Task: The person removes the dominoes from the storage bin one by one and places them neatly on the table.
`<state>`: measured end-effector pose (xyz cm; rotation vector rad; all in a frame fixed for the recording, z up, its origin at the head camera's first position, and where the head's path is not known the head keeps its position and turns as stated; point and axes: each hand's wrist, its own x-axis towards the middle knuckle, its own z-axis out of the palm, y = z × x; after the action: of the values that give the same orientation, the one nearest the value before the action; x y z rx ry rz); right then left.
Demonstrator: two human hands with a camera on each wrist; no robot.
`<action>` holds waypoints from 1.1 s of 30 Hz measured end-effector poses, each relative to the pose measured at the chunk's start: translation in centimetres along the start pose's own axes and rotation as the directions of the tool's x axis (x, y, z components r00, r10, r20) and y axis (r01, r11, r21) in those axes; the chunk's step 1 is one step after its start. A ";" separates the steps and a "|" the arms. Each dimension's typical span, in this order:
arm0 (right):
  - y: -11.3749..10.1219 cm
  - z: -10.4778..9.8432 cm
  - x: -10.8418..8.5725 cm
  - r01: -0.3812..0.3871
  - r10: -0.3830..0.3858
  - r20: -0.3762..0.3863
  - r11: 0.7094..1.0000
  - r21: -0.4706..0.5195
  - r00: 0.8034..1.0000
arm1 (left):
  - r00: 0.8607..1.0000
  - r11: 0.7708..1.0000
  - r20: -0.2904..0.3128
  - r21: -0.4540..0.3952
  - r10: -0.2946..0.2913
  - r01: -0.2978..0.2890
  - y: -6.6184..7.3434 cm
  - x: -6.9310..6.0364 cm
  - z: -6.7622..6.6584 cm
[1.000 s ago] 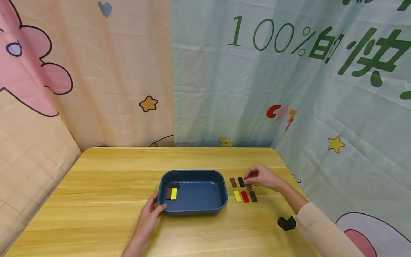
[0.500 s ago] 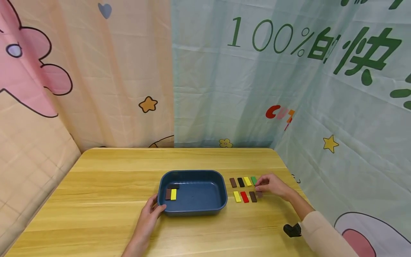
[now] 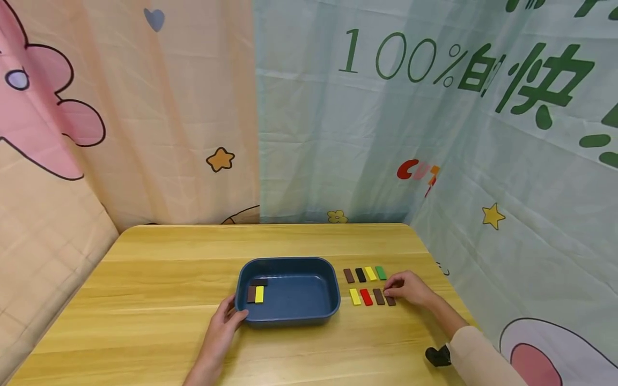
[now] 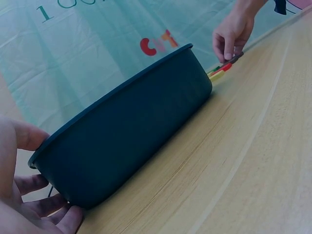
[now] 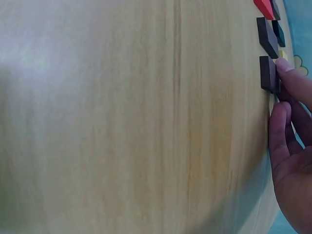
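On the yellow wood-grain tabletop (image 3: pixel 159 327), right side: small flat dark brown rectangular block (image 5: pixel 267 74) at the right end of the near row, pinched by thumb and fingers of the right hand (image 3: pixel 409 289), gap between them narrow. Just left of it, a matching brown block (image 3: pixel 379 297), then a bright red flat block (image 3: pixel 366 297), then a yellow flat block (image 3: pixel 354 297). Second row beyond, left to right: brown tile (image 3: pixel 348 276), black tile (image 3: pixel 360 275), yellow tile (image 3: pixel 370 274), green tile (image 3: pixel 381 273). Near both rows, to their left, a dark blue round-cornered tub (image 3: pixel 289 323); left hand (image 3: pixel 223 321) grips its left near corner, thumb over the rim, other fingers against the outer wall. Inside, toward the left: dark crosswise piece (image 3: pixel 259 282), and before it a brown piece (image 3: pixel 251 294) beside a yellow piece (image 3: pixel 259 294). Black object (image 3: pixel 438 356) by the beige sleeve (image 3: pixel 483 356), kind unclear. Behind the table, peach hanging (image 3: pixel 193 91) left, pale blue-green hanging (image 3: pixel 314 123) right, green "100%" printed on it
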<state>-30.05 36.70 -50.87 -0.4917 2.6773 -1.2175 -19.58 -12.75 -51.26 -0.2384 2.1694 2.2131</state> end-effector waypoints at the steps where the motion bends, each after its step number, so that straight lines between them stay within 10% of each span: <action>1: 0.0 0.1 -0.1 -0.005 0.005 -0.006 1.000 0.000 1.000 | 1.000 1.000 -0.001 0.002 -0.006 0.006 0.0 0.0 0.0; 20: -3.0 -0.4 1.5 -0.044 0.044 0.026 0.999 0.013 0.999 | 1.000 1.000 0.012 0.000 -0.023 0.023 0.2 -0.2 -0.1; 33: -8.8 0.1 4.3 0.119 -0.114 0.128 0.992 -0.033 0.985 | 1.000 1.000 0.008 -0.007 -0.022 0.022 0.3 0.0 0.2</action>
<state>-32.06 29.65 -44.31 -0.7157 2.6030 -1.1223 -19.59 -12.59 -50.93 -0.2519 2.1448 2.2066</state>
